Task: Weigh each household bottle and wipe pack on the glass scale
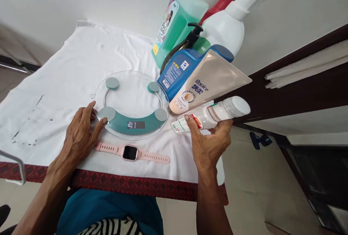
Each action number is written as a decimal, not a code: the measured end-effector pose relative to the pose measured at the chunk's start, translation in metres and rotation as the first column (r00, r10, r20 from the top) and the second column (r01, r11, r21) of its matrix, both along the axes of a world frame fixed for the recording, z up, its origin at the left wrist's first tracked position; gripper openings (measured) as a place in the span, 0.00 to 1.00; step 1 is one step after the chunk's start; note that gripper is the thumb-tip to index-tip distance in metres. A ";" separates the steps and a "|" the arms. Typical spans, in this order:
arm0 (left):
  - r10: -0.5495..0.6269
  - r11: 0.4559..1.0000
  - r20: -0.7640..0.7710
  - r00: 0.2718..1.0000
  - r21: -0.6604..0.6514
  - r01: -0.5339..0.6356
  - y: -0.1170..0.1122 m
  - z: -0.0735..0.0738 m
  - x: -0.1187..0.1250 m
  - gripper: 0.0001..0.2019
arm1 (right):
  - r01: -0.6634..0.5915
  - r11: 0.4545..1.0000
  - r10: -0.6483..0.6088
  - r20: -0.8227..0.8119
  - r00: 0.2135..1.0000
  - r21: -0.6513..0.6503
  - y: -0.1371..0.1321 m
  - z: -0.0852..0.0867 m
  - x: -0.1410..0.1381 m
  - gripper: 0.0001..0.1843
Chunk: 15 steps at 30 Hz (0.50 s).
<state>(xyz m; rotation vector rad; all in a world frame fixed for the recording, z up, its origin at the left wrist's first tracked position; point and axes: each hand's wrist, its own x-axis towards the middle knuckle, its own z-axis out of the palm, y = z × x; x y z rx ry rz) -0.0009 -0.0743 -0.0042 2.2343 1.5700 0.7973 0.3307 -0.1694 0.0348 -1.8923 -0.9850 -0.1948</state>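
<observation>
White-capped bottle point(210, 116) is in our right hand point(210, 146), fingers closed around it — just right of the glass scale point(122, 123). Our left hand point(80, 131) is half-curled at the scale's left edge, we can't tell if it's gripping — and the pink watch point(129, 152) lies just in front of the scale.

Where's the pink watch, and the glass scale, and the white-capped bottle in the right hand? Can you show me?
Pink watch point(130, 152), head view: on its dark screen.
Glass scale point(131, 105), head view: on the clear glass in its middle.
White-capped bottle point(208, 117), head view: on its body.
</observation>
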 end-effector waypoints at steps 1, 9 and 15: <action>0.003 1.000 0.021 1.000 -0.006 -0.003 0.000 0.001 0.000 0.34 | -0.008 1.000 0.008 -0.014 1.000 -0.006 -0.002 0.001 -0.001 0.42; 0.136 0.988 0.130 0.982 0.053 -0.144 -0.011 0.031 0.009 0.31 | -0.071 0.941 -0.048 0.340 0.939 0.330 -0.022 0.002 -0.003 0.33; -0.004 0.999 0.345 0.939 0.034 -0.008 0.006 0.092 0.071 0.27 | -0.233 0.951 0.133 0.414 0.900 0.202 -0.029 -0.004 -0.016 0.05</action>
